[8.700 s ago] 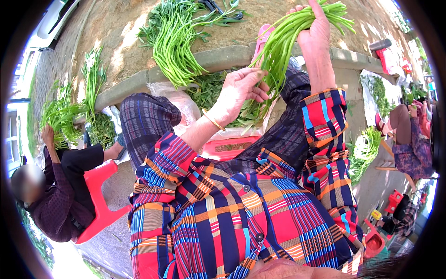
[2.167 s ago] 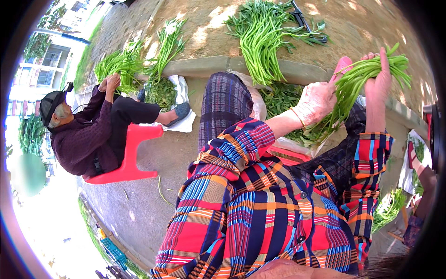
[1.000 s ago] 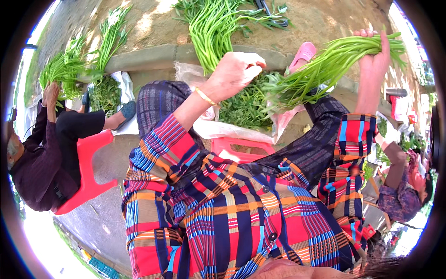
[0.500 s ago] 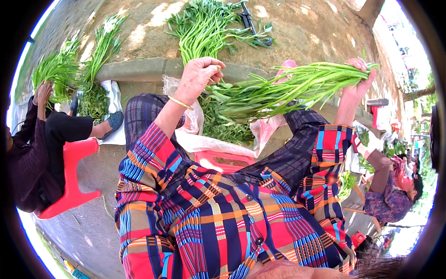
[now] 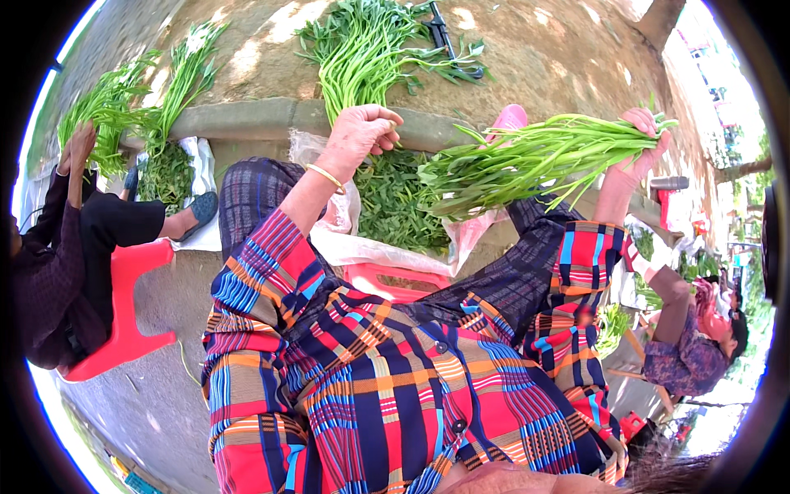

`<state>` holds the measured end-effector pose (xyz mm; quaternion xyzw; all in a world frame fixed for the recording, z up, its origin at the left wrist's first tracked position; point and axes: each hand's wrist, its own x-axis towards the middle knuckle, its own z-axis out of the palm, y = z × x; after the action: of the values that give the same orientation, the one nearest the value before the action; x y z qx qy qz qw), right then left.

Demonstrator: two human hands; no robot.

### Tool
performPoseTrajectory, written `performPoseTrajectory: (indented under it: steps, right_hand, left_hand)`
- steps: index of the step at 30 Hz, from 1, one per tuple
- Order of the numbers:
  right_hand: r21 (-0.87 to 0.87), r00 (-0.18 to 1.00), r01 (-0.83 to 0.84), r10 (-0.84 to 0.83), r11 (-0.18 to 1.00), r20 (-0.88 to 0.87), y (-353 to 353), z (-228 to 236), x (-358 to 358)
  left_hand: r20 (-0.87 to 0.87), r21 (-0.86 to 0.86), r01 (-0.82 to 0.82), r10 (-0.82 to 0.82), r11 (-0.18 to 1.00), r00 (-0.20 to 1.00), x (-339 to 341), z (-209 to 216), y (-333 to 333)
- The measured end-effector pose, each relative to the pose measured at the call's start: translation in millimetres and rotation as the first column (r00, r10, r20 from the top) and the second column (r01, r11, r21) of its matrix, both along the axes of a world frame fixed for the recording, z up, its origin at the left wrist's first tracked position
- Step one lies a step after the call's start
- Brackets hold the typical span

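A thick bunch of long-stemmed leafy greens (image 5: 535,156) is gripped near its stem ends by my right hand (image 5: 644,140), with the leafy ends spread leftward over my lap. My left hand (image 5: 362,136), wearing a bangle, is closed in a pinch to the left of the bunch and apart from it. What its fingertips hold, if anything, is too small to make out. Below both hands, a pile of loose leaves (image 5: 399,206) fills a white sack (image 5: 387,257) between my knees. Beyond my left hand lies another bunch of greens (image 5: 362,62) across the stone kerb.
A red plastic stool (image 5: 403,278) stands under the sack. To the left, a co-worker on a red stool (image 5: 136,305) holds greens (image 5: 103,123). A dark tool-like object (image 5: 444,41) lies on the dirt. Another seated person (image 5: 695,346) is at the right.
My left hand has come away from the leafy ends and lifted slightly rightward. The bunch in my right hand has shifted slightly right, uncovering more of the leaf pile.
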<state>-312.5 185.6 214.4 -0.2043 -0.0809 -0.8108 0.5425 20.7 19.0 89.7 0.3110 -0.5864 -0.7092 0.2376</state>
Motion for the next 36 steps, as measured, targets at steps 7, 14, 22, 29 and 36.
performPoseTrajectory:
  steps: [7,14,22,29,36]
  right_hand:
    - [-0.012,0.999,-0.019,0.019,1.0,-0.044,-1.0,-1.5,1.6]
    - [0.002,0.997,-0.061,0.061,0.998,-0.042,-7.1,1.4,15.5]
    - [0.006,0.991,-0.131,0.131,0.991,-0.031,-11.5,4.8,29.6]
    - [0.02,0.996,-0.072,0.073,0.997,-0.046,-5.9,1.3,21.0]
    - [0.019,0.998,-0.045,0.046,0.999,-0.053,-2.4,0.9,14.4]
  left_hand:
    - [0.126,-0.181,0.113,-0.09,0.977,0.988,-28.2,-19.0,13.5]
    - [0.162,-0.605,0.185,-0.108,0.774,0.981,-58.4,-47.7,27.7]
    - [0.136,-0.523,0.229,-0.184,0.821,0.973,-67.3,-58.6,37.7]
    - [0.047,-0.085,0.236,-0.233,0.968,0.971,-52.2,-53.8,29.6]
    - [0.123,-0.08,0.248,-0.237,0.965,0.964,-37.3,-69.6,31.5]
